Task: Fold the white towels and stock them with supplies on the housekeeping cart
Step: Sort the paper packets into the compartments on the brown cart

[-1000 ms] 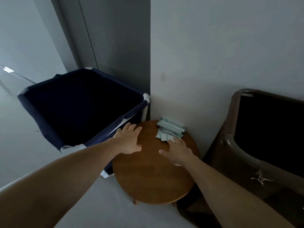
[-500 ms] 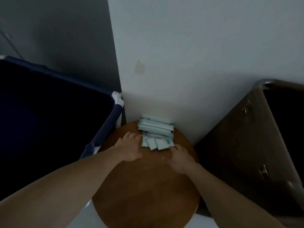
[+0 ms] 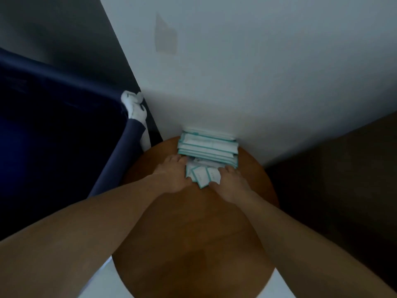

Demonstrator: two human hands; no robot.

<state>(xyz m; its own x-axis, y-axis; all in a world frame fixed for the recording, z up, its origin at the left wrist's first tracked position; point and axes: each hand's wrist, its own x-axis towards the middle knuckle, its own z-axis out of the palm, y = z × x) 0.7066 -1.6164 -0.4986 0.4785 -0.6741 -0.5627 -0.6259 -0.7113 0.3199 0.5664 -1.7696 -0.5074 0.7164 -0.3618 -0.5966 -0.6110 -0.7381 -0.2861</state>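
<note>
The left hand (image 3: 171, 175) lies flat on the round wooden bench (image 3: 193, 244), fingers straight and close together, its thumb and forefinger against the left side of a small heap of white, teal-edged packets (image 3: 203, 175). The right hand (image 3: 231, 183) lies opposite with its fingers extended and spread little, the fingertips touching the right side of the same heap and the thumb near the heap's nearer corner; neither hand has closed round anything, and the packets lie between the two on the bench. The heap is loose, the packets overlapping at slight angles. Just beyond it, at the bench's far edge, sits a neater stack of longer packets (image 3: 207, 148) in the same white and teal, its far side against the white wall (image 3: 268, 82). The wall carries a dull squarish patch (image 3: 166, 37) higher up. Beside the bench's left edge stands a dark blue fabric hamper (image 3: 64, 136) with a white corner fitting (image 3: 134, 104) at its near top corner. Past the bench's right edge is a dark brown piece of furniture (image 3: 333, 179), too dim to make out further.
</note>
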